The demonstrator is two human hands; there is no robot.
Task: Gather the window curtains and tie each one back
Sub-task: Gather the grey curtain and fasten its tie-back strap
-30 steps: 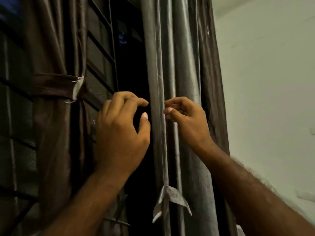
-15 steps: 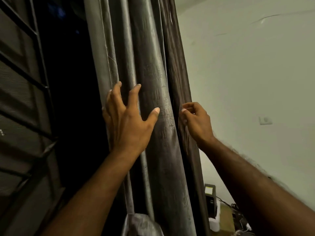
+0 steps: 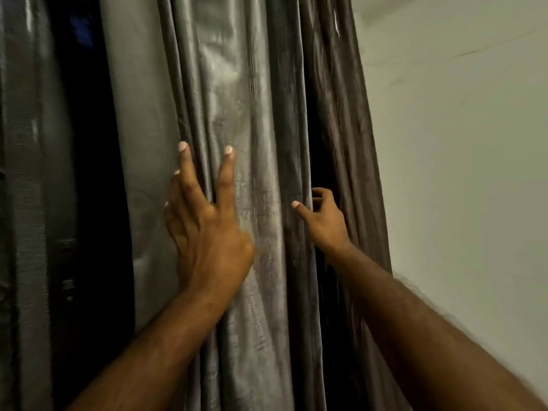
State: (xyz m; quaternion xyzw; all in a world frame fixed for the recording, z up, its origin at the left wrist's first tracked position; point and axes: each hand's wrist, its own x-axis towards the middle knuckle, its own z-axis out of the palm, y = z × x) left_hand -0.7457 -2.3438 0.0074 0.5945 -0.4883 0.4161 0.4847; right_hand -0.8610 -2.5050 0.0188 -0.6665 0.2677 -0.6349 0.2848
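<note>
A plain pale wall (image 3: pixel 459 173) fills the space right of the curtain (image 3: pixel 255 99), and left of the curtain there's only darkness where the window opening must be. You're in the gathering step here: the curtain hangs loose in long vertical folds, no tie around it anywhere in view. Your left hand (image 3: pixel 207 229) lies spread and flat against the front of the curtain, fingers (image 3: pixel 226 176) splayed upward and pressing into the pleats on its window side, gripping nothing, just pushing cloth. Your right hand (image 3: pixel 324 219) is curled at a deep fold on the wall side of the curtain, thumb out front, fingers hooked into the dark gap; it looks like a pinch on that fold's edge, though the shadow there keeps me from being sure the cloth is truly held. Next, I'd say, you need to sweep the window-side pleats toward the wall side until the whole width sits bunched between both hands, then free one hand to find a tie-back, which isn't in sight now. The fabric is a grey-brown satin with a strong sheen, thin and slippery-looking, so expect folds to slide out unless you close a firm grip around the bundle.
</note>
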